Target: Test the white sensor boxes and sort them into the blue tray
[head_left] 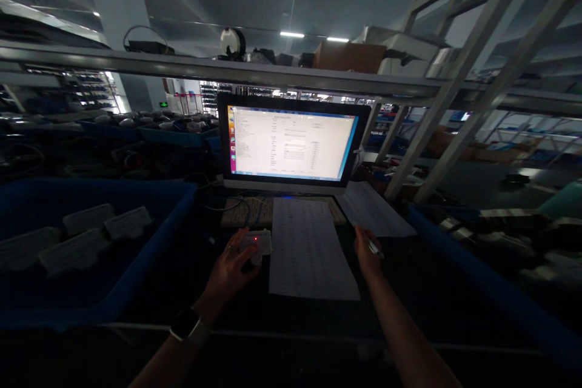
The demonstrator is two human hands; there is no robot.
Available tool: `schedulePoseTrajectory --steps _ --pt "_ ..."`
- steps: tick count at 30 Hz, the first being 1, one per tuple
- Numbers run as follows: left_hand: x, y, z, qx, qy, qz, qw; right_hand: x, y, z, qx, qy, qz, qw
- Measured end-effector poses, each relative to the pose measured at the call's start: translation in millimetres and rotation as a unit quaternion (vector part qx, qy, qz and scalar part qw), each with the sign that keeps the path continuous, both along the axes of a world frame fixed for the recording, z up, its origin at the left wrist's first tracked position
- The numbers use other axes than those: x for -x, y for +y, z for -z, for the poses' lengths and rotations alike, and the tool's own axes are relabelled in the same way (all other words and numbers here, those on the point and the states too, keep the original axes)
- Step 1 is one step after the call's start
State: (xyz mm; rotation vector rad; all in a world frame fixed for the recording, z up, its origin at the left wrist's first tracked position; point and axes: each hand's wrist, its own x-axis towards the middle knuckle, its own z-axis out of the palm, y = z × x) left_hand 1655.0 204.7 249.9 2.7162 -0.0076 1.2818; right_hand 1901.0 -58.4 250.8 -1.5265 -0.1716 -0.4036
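Note:
My left hand (231, 271) grips a small white device (257, 244) with a lit red dot, holding it just above the dark worktop. A watch sits on that wrist. My right hand (366, 253) is closed around a pen (374, 248) at the right edge of a printed sheet (308, 248) that lies flat between both hands. Behind the sheet lies a keyboard (240, 211), and above it a lit monitor (291, 144) shows a form window.
A blue bin (136, 267) at the left holds several white flat devices (86, 236). A second sheet (375, 209) lies right of the keyboard. Another blue bin (482, 282) runs along the right. Slanted metal frame bars (454, 97) and a shelf rail stand overhead.

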Motion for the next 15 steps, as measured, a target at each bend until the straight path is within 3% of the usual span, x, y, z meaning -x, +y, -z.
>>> schedulePoseTrajectory --steps 15 --pt "0.3 0.2 1.0 0.021 0.007 0.001 1.0 3.0 0.8 -4.1 0.011 0.016 0.0 1.0"
